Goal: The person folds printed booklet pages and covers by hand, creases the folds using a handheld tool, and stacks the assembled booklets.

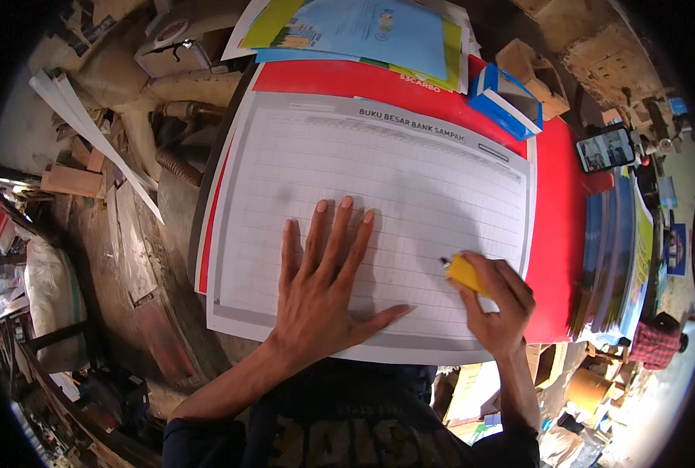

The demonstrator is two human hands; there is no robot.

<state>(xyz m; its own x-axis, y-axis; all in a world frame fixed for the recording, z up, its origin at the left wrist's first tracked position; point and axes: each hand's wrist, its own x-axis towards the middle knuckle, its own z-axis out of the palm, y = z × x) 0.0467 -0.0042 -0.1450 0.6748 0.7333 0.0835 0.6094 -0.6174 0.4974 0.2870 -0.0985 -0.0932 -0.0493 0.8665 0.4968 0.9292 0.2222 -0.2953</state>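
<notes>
A large white ruled sheet [269,187] with a printed grey border lies before me. My left hand [316,300] presses flat on it, fingers spread and pointing away from me. On the sheet's right half, my right hand [497,312] closes thumb and fingers around a small yellow block-like tool [463,274]. Its dark tip points left, close over the ruled lines; whether it touches the paper I cannot tell. The exact kind of tool is unclear, as the fingers cover part of it.
The sheet rests on a red board [556,257]. Blue-and-yellow printed papers [363,31] and a blue-white box [507,101] lie at its far side. A phone [604,149] and stacked booklets [612,257] sit at the right. White strips [102,144] stand left; a person [657,342] is far right.
</notes>
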